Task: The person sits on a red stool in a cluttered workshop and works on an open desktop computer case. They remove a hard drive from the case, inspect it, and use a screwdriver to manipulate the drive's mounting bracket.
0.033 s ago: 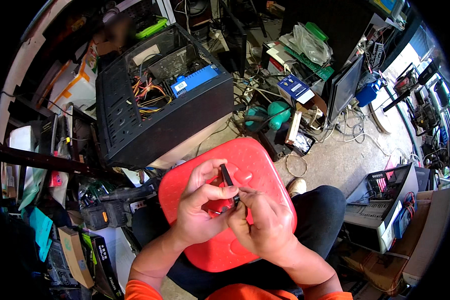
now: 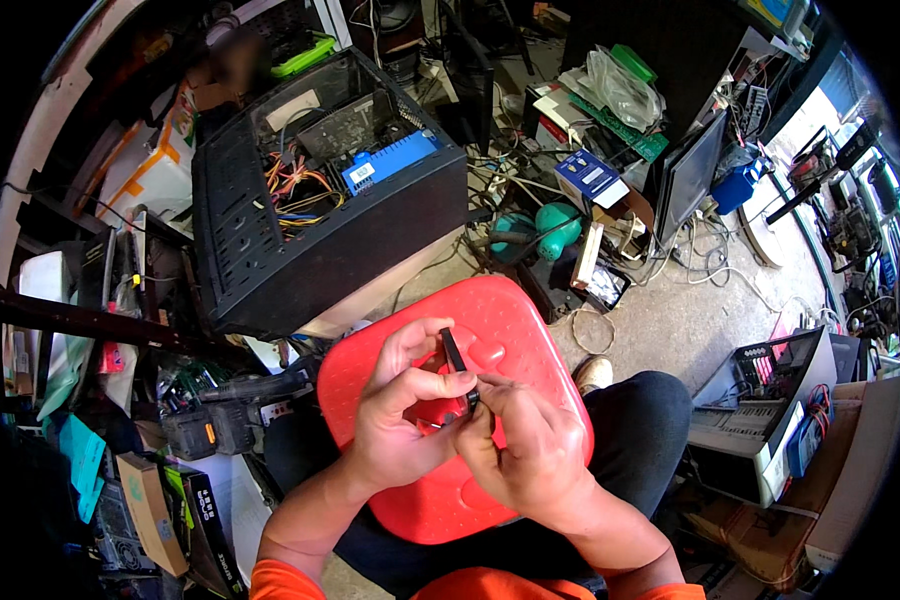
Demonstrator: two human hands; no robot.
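Over a red plastic stool (image 2: 515,312), between my knees, both hands are raised close together. Between the thumb and fingers of my left hand (image 2: 398,415) is a thin, black, flat part (image 2: 453,350), seen nearly edge-on. My right hand (image 2: 532,445) is closed, its thumb and forefinger pinching at the part's lower end. A small dark round piece shows there between the two hands. My fingers hide the rest of the part, so its exact kind cannot be told.
Beyond the stool at left lies an open black computer case (image 2: 335,245) with a blue box-shaped unit and loose cables. A teal bulbous object (image 2: 558,230), a blue box (image 2: 592,178) and a monitor (image 2: 692,180) stand farther right. Another open case (image 2: 765,420) is at right; boxes and parts crowd the left.
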